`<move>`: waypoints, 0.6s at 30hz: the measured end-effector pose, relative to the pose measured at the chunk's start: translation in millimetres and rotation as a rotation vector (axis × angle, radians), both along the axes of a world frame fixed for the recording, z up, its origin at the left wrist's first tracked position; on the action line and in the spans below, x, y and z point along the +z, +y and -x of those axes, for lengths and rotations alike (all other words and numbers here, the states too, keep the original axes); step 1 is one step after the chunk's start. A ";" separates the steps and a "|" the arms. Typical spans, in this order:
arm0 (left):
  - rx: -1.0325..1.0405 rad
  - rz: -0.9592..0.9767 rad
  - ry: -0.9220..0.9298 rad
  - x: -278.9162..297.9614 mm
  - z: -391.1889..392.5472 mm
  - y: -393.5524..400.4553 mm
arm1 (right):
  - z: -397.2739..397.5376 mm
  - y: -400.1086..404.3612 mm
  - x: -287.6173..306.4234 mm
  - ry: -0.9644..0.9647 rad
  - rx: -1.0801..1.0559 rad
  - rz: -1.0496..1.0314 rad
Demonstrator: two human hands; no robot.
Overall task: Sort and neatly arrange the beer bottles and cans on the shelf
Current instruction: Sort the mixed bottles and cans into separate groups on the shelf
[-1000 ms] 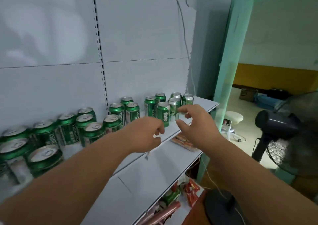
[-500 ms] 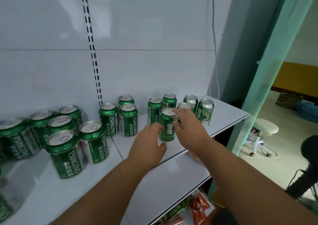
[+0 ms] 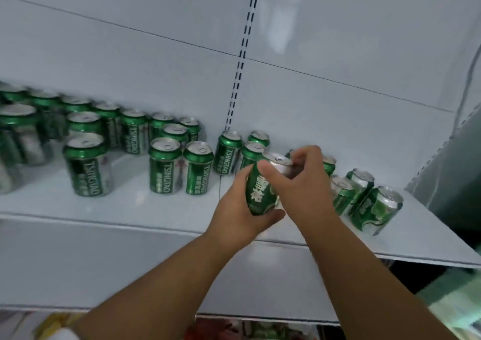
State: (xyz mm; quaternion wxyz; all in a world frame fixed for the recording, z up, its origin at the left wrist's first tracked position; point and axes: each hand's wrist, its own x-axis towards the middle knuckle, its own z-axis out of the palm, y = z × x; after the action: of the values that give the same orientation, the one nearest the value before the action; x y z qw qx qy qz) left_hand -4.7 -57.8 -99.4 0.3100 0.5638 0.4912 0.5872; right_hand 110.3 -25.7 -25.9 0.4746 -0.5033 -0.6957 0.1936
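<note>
The green can (image 3: 261, 191) is above the front edge of the shelf (image 3: 156, 209), its long axis leaning right; my left hand (image 3: 242, 209) wraps its lower body; my right hand (image 3: 299, 181) pinches its top. The loose cans (image 3: 374, 207) stand just right of it, nearer my right hand.

Showing as two hands, left hand (image 3: 239, 209) and right hand (image 3: 302, 194), both bare. Continuing into left forearm (image 3: 169, 282) and right forearm (image 3: 364, 274), smooth, rounded, lying uncovered along the whole visible length. Possibly wearing a pale sleeve edge (image 3: 63, 335) at the near end of the left forearm, blurring too much for certainty.
</note>
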 end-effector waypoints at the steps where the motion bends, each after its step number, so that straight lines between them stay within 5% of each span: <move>1: 0.072 0.003 -0.030 0.7 8.3 -17.5 | 13.9 -6.4 3.1 0.014 0.108 0.031; 7: 0.450 0.071 -0.127 -8.6 79.7 -151.8 | 126.2 -86.7 -10.2 0.061 0.715 0.233; 18: 0.861 0.101 -0.079 -8.0 250.7 -373.2 | 352.4 -280.7 -19.3 0.099 1.158 0.363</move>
State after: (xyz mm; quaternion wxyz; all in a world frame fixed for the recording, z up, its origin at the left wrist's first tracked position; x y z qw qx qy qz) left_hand -255.4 -431.0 -107.3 0.0823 0.2688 0.6974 0.6593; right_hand -242.1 -306.4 -45.2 0.2306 -0.1062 -0.7895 0.5588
